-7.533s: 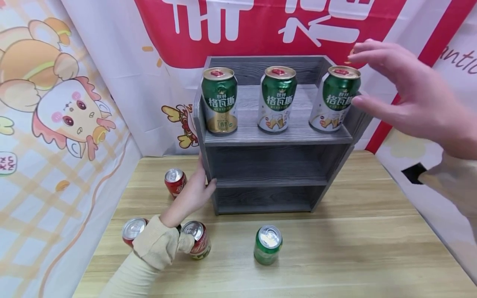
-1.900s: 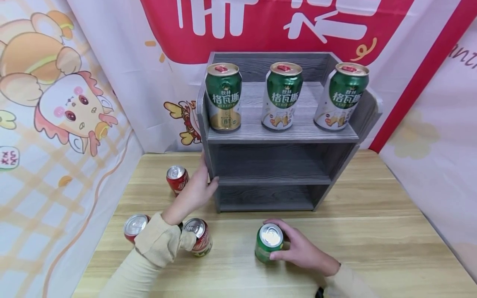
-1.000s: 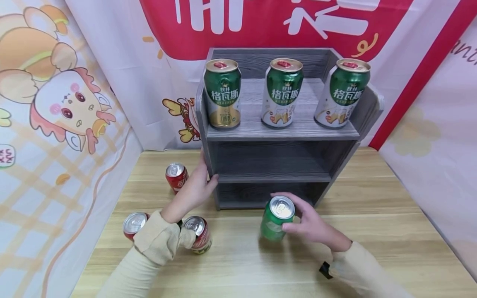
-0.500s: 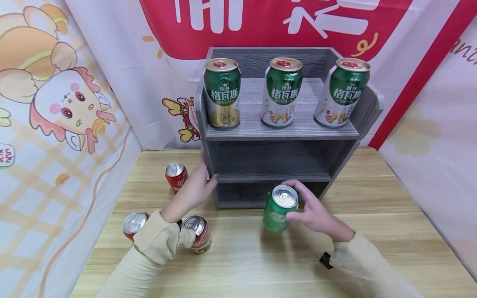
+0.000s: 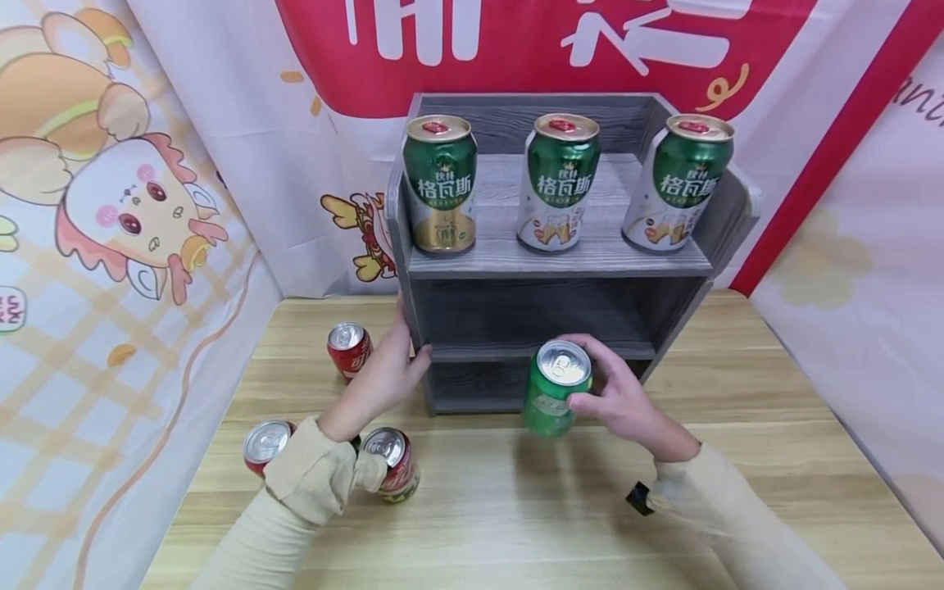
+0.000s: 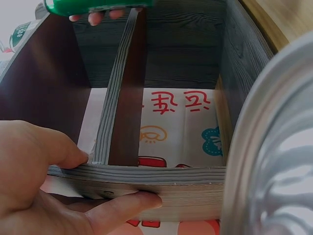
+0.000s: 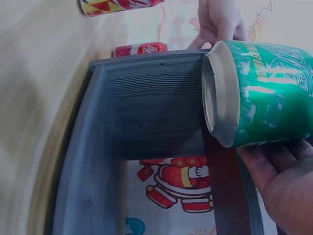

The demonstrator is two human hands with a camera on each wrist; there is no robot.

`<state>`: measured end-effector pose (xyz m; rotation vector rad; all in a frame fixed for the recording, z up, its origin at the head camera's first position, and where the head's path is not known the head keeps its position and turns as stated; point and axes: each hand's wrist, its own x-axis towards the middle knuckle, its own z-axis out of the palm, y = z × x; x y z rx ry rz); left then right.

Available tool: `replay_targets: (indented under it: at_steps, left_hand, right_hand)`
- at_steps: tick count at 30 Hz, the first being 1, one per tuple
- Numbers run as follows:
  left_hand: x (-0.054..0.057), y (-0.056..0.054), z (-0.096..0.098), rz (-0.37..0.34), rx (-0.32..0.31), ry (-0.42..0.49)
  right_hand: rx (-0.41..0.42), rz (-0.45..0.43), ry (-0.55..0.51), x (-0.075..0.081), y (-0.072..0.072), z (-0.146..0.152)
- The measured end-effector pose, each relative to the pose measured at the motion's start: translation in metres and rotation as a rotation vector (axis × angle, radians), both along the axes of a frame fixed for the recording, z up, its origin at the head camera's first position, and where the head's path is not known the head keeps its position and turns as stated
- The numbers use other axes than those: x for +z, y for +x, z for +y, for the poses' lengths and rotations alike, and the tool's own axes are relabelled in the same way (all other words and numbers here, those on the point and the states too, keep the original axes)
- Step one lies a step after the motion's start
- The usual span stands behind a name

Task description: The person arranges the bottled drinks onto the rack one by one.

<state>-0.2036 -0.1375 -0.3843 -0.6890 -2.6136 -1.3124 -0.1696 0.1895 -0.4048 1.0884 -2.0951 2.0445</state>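
My right hand (image 5: 619,401) holds a green soda can (image 5: 549,397) upright, with thumb and fingers around its side. The can is off the table, in front of the grey wooden shelf unit (image 5: 560,264), around the height of the board between its two lower compartments. In the right wrist view the can's bare base (image 7: 215,93) faces the compartments. My left hand (image 5: 383,373) grips the unit's left side panel, its thumb at the front edge and fingers along the outside, as the left wrist view shows. The unit's middle and bottom compartments show no cans.
On the top board stand three green-topped cans, left (image 5: 441,192), middle (image 5: 559,192) and right (image 5: 678,192). Three red cans stand on the wooden table (image 5: 472,533) around my left arm: rear (image 5: 349,352), front left (image 5: 258,463), front right (image 5: 398,475). Printed cloth hangs behind.
My right hand came down from the top right can, took hold of the green can, and lifted it from the table toward the shelf unit. My left hand stays on the side panel.
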Motion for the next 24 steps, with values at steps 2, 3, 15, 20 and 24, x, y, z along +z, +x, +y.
replay_targets:
  at_steps: [2,3,15,20,24]
  left_hand:
    - [0.0,0.0,0.0,0.003,0.001,-0.001]
    - [0.0,0.0,0.0,0.004,0.002,-0.003]
    - [0.0,0.0,-0.001,-0.019,0.008,-0.009]
    - [0.001,0.001,-0.001,-0.022,0.007,-0.019]
    - [0.002,0.001,-0.001,-0.016,0.004,-0.018]
  right_hand:
    - [-0.009,0.009,-0.007,0.003,-0.002,-0.001]
    - [-0.014,0.013,-0.012,0.005,-0.003,-0.001]
    - [-0.13,0.018,-0.057,0.024,-0.016,-0.01]
    - [-0.161,0.007,-0.047,0.028,-0.022,-0.011]
    - [-0.164,0.002,-0.051,0.032,-0.025,-0.015]
